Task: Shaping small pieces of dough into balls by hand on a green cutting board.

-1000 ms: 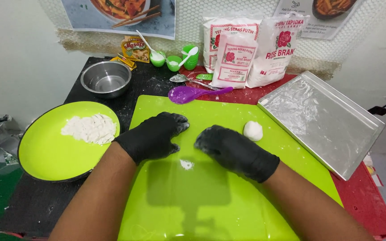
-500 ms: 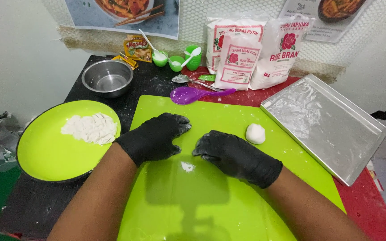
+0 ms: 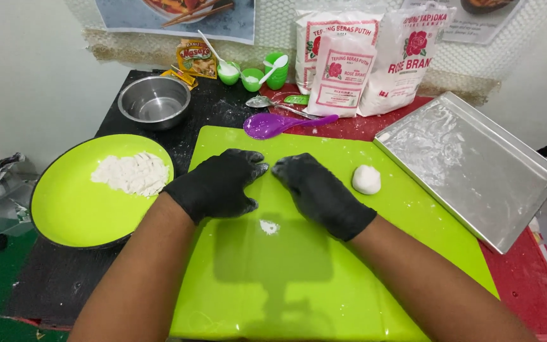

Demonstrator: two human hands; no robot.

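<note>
Dough ball [image 3: 366, 179] lies on the green cutting board [image 3: 324, 278], just right of the right hand, not touched. Left of both hands: green plate [image 3: 64, 209] bearing flour [image 3: 132, 173]. Left hand [image 3: 218, 185], black-gloved, rests palm down on the board, fingers loosely curled, nothing visibly held. Right hand [image 3: 321, 193] likewise, fingertips nearly meeting the left's. Metal tray [image 3: 476, 168] sits farther right.

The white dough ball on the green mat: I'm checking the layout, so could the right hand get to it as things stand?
Probably yes. The dough ball lies on the green mat just beside the gloved right hand, on its outer side, with only bare mat between them. The metal tray sits farther out, not in the way.
</note>
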